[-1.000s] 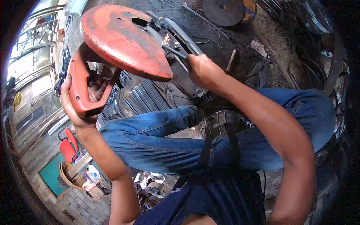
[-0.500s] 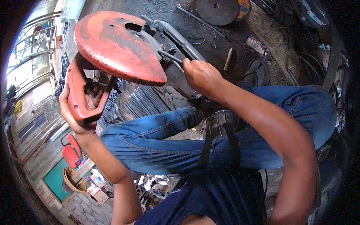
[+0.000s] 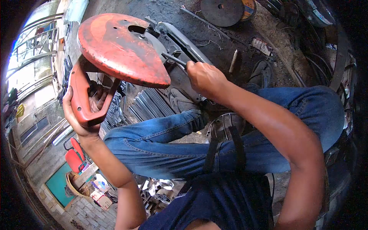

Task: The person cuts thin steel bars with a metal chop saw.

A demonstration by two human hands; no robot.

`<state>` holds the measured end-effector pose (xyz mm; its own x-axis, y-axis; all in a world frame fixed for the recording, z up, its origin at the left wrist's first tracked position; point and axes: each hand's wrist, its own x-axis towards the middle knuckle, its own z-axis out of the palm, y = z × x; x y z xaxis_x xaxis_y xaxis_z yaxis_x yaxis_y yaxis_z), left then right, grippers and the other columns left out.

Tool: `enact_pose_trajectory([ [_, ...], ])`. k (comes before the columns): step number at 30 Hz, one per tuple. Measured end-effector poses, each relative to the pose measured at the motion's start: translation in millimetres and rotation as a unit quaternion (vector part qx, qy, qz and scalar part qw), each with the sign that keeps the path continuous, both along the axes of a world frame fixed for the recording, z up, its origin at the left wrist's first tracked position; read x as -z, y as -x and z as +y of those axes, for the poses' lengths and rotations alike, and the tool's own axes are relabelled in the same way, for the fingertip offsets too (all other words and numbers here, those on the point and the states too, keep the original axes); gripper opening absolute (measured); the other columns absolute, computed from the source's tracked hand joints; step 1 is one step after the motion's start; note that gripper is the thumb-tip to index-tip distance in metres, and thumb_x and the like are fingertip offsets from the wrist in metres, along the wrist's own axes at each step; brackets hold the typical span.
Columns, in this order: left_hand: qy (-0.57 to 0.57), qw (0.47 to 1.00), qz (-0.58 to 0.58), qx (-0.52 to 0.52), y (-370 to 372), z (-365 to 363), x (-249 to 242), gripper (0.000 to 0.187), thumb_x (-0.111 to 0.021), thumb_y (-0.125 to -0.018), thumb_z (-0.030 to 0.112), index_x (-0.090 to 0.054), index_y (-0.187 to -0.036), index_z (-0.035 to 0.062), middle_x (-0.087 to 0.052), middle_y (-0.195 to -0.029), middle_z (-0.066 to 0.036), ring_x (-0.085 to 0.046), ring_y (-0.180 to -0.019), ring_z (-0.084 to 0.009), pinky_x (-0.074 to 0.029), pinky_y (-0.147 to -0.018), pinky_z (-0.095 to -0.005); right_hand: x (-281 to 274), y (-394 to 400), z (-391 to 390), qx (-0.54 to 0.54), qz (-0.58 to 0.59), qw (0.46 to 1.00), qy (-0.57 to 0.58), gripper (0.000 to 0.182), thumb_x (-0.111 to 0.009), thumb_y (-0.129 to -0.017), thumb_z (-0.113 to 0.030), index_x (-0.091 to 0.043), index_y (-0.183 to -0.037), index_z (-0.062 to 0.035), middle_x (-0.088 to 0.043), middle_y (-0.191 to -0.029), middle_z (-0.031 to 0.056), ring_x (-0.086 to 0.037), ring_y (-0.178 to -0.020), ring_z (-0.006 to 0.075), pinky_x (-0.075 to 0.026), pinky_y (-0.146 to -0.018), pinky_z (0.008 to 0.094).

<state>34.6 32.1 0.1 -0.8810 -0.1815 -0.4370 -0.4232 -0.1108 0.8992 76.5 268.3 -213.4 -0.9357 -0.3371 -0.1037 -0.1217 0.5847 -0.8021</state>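
Note:
The red, scuffed blade guard (image 3: 119, 50) of a cut-off saw fills the upper left. My left hand (image 3: 82, 122) is wrapped around the saw's red D-shaped handle (image 3: 79, 92), fingers curled inside the loop. Part of the grey cutting disc (image 3: 155, 43) shows past the guard's edge. My right hand (image 3: 207, 76) is closed on a thin dark metal rod (image 3: 173, 59). The rod's far end overlaps the saw's clamp (image 3: 174, 51), close beside the disc. Behind it runs the saw's long grey metal base (image 3: 184, 40).
A bundle of metal bars (image 3: 151, 103) lies on the floor near my sandalled foot (image 3: 180, 97). Large dark discs (image 3: 221, 11), a long thin rod (image 3: 205, 23) and a pale cylindrical stick (image 3: 233, 61) lie beyond the saw. A red chair (image 3: 73, 159) stands at the left.
The saw guard and handle sit very slightly lower and further right in view. The rod in my right hand has shifted a little; both grips are the same.

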Motion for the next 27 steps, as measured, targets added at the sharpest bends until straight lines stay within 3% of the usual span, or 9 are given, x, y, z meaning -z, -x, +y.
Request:
enact_pose_trajectory([
  [2,0.003,1.0,0.0,0.001,1,-1,0,0.057,-0.051,-0.088,0.046,-0.049,-0.131,0.0077,-0.06,-0.11,-0.013,-0.059,-0.101,-0.03,-0.05,-0.089,-0.0524,2,0,0,-0.002,-0.006,1.0,-0.005,0.013,-0.046,-0.085,-0.003,-0.055,-0.092,0.0037,-0.066,-0.083,0.0225,-0.066,-0.083,0.0369,-0.053,-0.074,0.0449],
  [4,0.007,1.0,0.0,0.001,1,-1,-1,0.057,-0.051,-0.088,0.046,-0.049,-0.131,0.008,-0.06,-0.11,-0.013,-0.059,-0.101,-0.03,-0.05,-0.088,-0.0525,8,-1,-1,0.019,0.026,0.998,0.045,0.01,-0.046,-0.087,-0.007,-0.049,-0.089,0.0024,-0.062,-0.075,0.0267,-0.063,-0.075,0.0446,-0.05,-0.067,0.0519],
  [19,0.008,1.0,0.007,0.018,1,-8,0,0.058,-0.051,-0.088,0.045,-0.048,-0.13,0.0057,-0.06,-0.11,-0.015,-0.06,-0.102,-0.0322,-0.051,-0.089,-0.0532,17,-5,-4,0.036,0.063,0.996,0.053,0.018,-0.046,-0.087,-0.008,-0.052,-0.101,0.0036,-0.062,-0.078,0.0251,-0.063,-0.073,0.0433,-0.051,-0.067,0.0505],
  [23,0.012,1.0,0.005,0.009,1,-6,1,0.057,-0.051,-0.088,0.045,-0.049,-0.129,0.0052,-0.06,-0.109,-0.015,-0.06,-0.1,-0.0317,-0.051,-0.088,-0.0528,21,-3,-7,0.065,0.092,0.991,0.071,0.017,-0.049,-0.086,-0.008,-0.055,-0.096,0.0046,-0.062,-0.078,0.0273,-0.063,-0.077,0.0433,-0.05,-0.067,0.0503],
  [25,0.011,1.0,0.007,0.003,1,-8,1,0.057,-0.051,-0.088,0.045,-0.049,-0.129,0.005,-0.06,-0.109,-0.015,-0.06,-0.099,-0.0315,-0.051,-0.088,-0.0527,18,9,-6,0.03,-0.086,0.994,0.067,0.019,-0.054,-0.089,-0.013,-0.059,-0.09,0.0054,-0.061,-0.078,0.0285,-0.063,-0.079,0.0425,-0.048,-0.066,0.0486],
  [27,0.026,1.0,0.007,0.006,2,-14,1,0.057,-0.052,-0.088,0.045,-0.049,-0.128,0.0048,-0.059,-0.109,-0.015,-0.059,-0.099,-0.0315,-0.052,-0.087,-0.0522,12,15,-1,0.043,-0.111,0.988,0.099,0.024,-0.055,-0.091,-0.017,-0.06,-0.088,0.0056,-0.06,-0.078,0.0292,-0.063,-0.079,0.0423,-0.047,-0.066,0.0475],
])
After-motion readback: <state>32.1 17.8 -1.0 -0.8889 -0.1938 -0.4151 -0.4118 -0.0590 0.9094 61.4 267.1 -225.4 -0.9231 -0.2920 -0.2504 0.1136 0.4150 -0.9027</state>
